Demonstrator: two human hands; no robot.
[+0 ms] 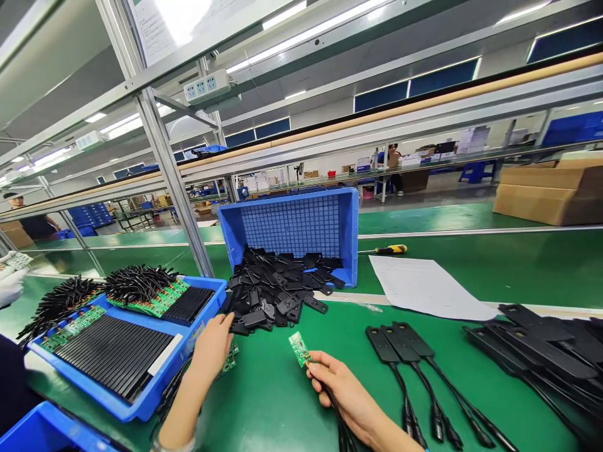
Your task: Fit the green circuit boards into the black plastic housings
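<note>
My right hand [346,392] is closed on a black cable with a small green circuit board [299,348] at its end, held just above the green table. My left hand [213,347] reaches toward a heap of black plastic shells [277,289] that spills from a tipped blue bin [301,223]; its fingertips touch the shells at the heap's near left edge, fingers curled. Another small green board [230,359] lies under that hand.
Two blue trays [155,389] at the left hold rows of green boards with black cables. Three assembled black units with cables [400,342] lie at the right, more [546,351] farther right. A paper sheet [426,285], a screwdriver [389,250], a gloved hand [9,282] at far left.
</note>
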